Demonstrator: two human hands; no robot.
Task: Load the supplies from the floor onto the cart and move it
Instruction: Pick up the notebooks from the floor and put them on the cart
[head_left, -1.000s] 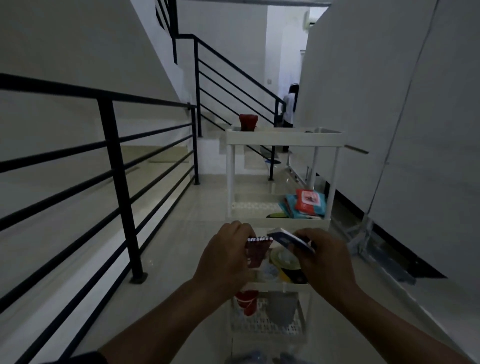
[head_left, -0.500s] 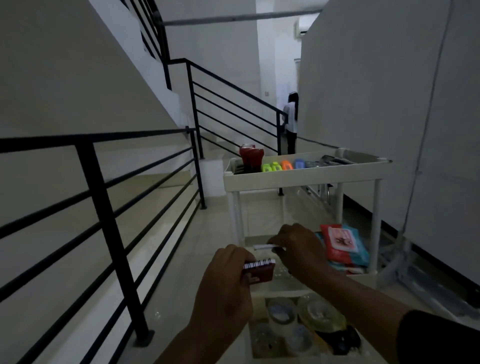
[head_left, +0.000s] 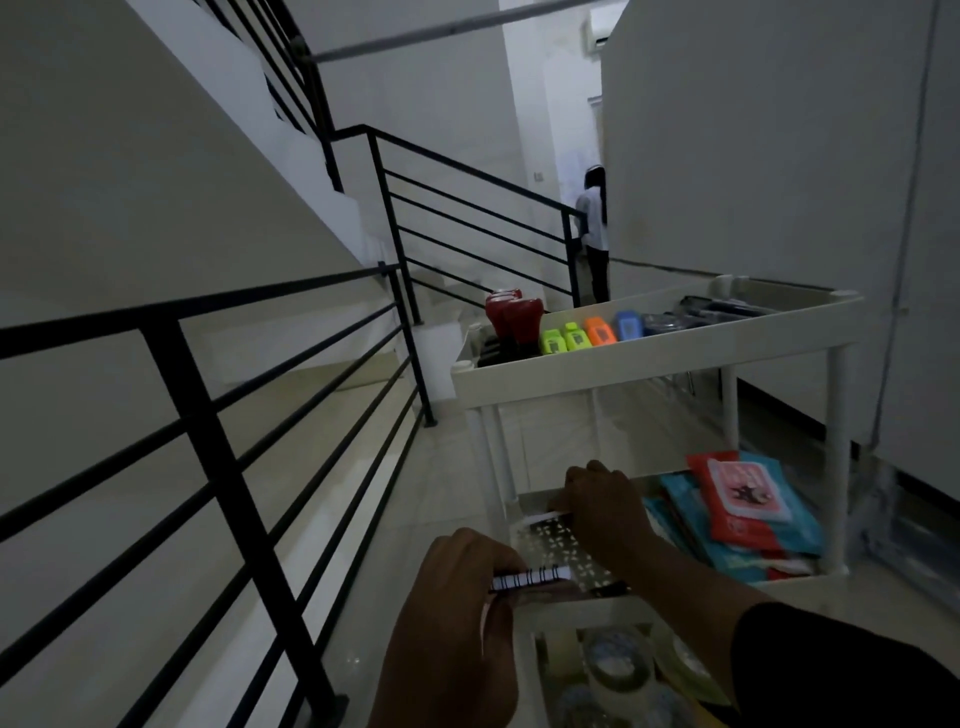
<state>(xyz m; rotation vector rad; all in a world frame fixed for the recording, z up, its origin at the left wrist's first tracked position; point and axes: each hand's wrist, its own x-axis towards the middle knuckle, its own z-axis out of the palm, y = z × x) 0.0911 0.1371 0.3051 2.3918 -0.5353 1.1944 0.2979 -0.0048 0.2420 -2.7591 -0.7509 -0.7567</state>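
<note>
Stair landing; cart (head_left: 649, 358) top tray holds coloured bottles (head_left: 587, 332); middle, packets (head_left: 737, 509)

Bare perforated shelf (head_left: 558, 540) open just below the right hand's (head_left: 605, 506) fingers; stacked packets (head_left: 737, 512) crowding their right side, top tray (head_left: 649, 358) overhead, black railing (head_left: 218, 457) walling off the far left.

A dim indoor landing with white walls (head_left: 753, 156) and a pale glossy tiled floor (head_left: 405, 519). A black metal railing (head_left: 218, 467) with horizontal bars runs along the left and continues up a staircase (head_left: 311, 171). A person (head_left: 595, 228) stands far back in a brighter corridor.
</note>
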